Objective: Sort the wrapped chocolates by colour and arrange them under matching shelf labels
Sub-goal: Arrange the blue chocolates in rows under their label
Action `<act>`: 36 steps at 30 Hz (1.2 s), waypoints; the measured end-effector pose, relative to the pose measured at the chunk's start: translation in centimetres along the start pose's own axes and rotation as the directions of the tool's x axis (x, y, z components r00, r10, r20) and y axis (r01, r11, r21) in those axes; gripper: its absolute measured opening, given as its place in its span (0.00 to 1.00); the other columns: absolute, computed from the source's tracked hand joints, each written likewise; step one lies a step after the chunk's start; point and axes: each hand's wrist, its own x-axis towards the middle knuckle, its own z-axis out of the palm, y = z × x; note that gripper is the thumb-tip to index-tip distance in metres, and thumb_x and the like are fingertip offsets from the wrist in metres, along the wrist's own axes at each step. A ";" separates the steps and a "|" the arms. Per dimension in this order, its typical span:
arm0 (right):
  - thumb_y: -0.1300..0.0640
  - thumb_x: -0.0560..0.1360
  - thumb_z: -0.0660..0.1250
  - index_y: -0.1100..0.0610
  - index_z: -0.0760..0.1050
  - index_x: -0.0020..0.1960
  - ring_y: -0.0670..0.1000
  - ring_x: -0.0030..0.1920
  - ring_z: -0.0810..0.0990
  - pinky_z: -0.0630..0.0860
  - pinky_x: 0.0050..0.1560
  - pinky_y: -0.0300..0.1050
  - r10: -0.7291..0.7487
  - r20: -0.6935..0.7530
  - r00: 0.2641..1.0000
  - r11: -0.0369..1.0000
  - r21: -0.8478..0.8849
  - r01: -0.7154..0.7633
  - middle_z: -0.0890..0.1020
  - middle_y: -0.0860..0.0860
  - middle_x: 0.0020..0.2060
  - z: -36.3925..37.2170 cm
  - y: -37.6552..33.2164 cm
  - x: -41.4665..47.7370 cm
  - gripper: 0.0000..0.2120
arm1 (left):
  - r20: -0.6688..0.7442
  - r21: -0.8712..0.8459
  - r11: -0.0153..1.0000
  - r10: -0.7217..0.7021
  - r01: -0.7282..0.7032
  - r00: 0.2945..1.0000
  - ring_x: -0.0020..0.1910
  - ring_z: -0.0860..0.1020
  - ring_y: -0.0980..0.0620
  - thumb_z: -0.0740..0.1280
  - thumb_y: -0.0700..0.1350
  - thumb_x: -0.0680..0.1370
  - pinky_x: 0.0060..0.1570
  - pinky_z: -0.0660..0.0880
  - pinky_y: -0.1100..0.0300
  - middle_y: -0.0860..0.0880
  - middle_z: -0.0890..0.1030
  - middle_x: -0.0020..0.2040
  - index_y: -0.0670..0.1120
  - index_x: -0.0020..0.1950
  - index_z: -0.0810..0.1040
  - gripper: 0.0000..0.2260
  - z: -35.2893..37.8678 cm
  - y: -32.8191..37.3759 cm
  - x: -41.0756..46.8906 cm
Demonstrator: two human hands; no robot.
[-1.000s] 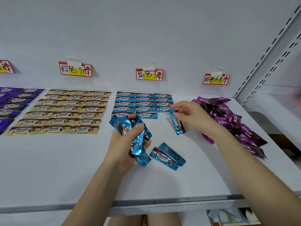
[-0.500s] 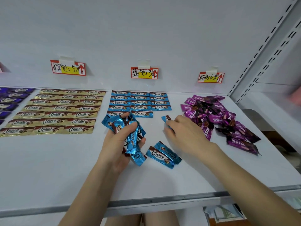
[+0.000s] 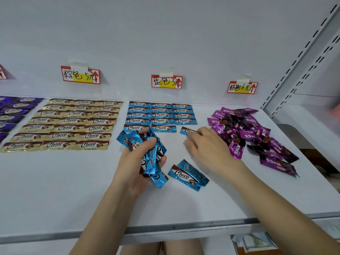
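Note:
My left hand (image 3: 137, 161) grips a bunch of blue wrapped chocolates (image 3: 152, 153) above the white shelf. My right hand (image 3: 207, 148) reaches forward and its fingertips pinch the right end of one blue chocolate (image 3: 185, 130), which lies flat at the third place of the fifth blue row. The blue rows (image 3: 160, 115) sit under the blue label (image 3: 166, 81). Two loose blue chocolates (image 3: 187, 174) lie between my hands.
Gold chocolates (image 3: 73, 122) lie in neat rows under their label (image 3: 81, 75). Purple ones (image 3: 11, 113) are at the far left. A loose pink pile (image 3: 248, 129) sits under the pink label (image 3: 242, 87). The shelf's metal front edge (image 3: 184, 227) is near me.
My right hand carried one blue chocolate from in the air down and forward to the end of the fifth blue row. My left hand kept its bunch.

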 end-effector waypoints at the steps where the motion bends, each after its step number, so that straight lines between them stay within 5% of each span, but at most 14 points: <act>1: 0.47 0.80 0.51 0.51 0.72 0.61 0.52 0.56 0.67 0.69 0.49 0.47 -0.008 0.002 1.000 1.000 0.021 0.008 0.73 0.51 0.56 0.1 0.1 0.1 0.17 | 0.004 -0.002 1.000 -0.001 0.001 1.000 0.40 0.78 0.48 0.68 0.39 0.74 0.30 0.77 0.60 0.43 0.79 0.49 0.43 0.63 0.75 0.18 0.0 0.0 0.0; 36: 0.51 0.81 0.52 0.55 0.69 0.66 0.51 0.65 0.65 0.67 0.60 0.47 -0.081 -0.127 0.989 0.990 0.102 0.095 0.68 0.52 0.67 1.1 0.4 0.6 0.18 | -0.100 -0.078 0.997 0.014 -0.022 0.995 0.39 0.84 0.45 0.68 0.37 0.74 0.29 0.79 0.55 0.40 0.84 0.45 0.46 0.54 0.78 0.10 -2.1 1.0 -2.9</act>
